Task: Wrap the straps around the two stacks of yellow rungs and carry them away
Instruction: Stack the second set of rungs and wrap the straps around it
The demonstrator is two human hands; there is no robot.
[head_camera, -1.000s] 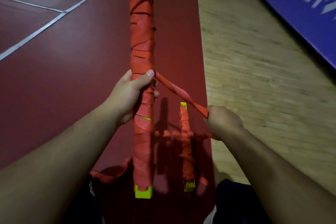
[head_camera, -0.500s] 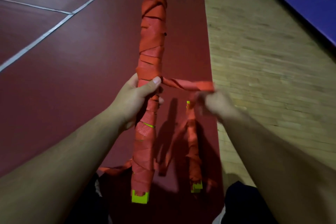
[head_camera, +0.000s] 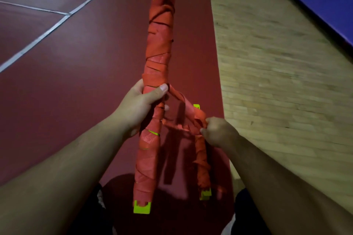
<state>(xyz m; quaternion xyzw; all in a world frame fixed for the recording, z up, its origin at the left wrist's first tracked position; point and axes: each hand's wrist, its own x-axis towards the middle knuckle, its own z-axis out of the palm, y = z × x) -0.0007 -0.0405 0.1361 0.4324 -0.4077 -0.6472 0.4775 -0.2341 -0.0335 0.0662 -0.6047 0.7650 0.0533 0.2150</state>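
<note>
Stack (head_camera: 158,59) is clenched mid-length in the left hand (head_camera: 141,106); right hand (head_camera: 219,131), at 4 o'clock from it, pinches the loose strap (head_camera: 181,99).

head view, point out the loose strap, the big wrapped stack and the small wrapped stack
loose strap (head_camera: 177,94): head view, twisted free stretch
big wrapped stack (head_camera: 159,44): head view, upper wrapped part
small wrapped stack (head_camera: 201,158): head view, lower wrapped part

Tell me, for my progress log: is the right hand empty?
No, the right hand pinches the orange strap leading from the bundle in the left hand.
</note>
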